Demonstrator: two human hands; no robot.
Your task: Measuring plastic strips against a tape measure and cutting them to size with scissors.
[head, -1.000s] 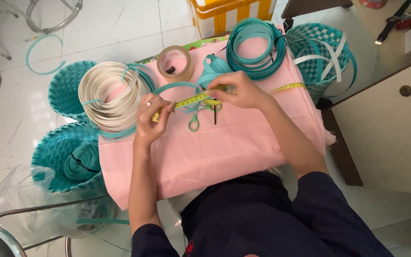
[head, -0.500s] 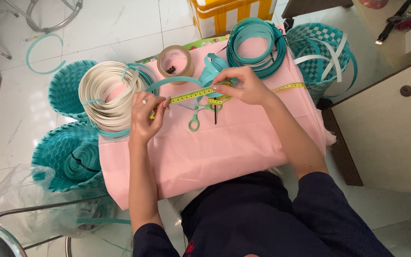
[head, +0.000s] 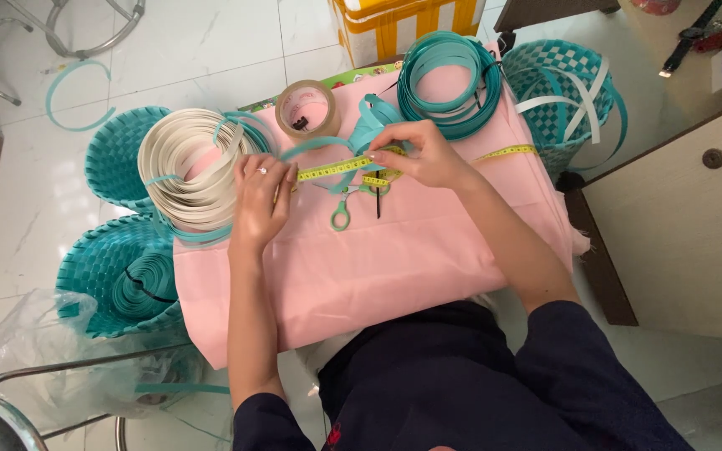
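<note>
So you've got the yellow measuring tape [head: 336,169] stretched flat over the pink cloth [head: 394,259], with a teal plastic strip [head: 315,149] lying along it. Your left hand [head: 259,200] is curled down, fingertips pinning the left end of the tape; your right hand [head: 424,154] is closed in a pinch on tape and strip together near the middle.

Handling-wise, both look light. I'd guess the tape is limp and will sag or slide the moment you let go, so hold it at two spread points like you do now. The strip looks springy and a bit slick, wanting to curl back like the teal coil [head: 449,83] behind it, so grip it flat between thumb and finger, close to wherever you're reading.

Long axis runs left to right across the cloth, rising slightly toward the right, and the tape's far end trails off past your right wrist toward the woven basket [head: 574,92]. Green-handled scissors [head: 346,207] sit just below the tape.
</note>
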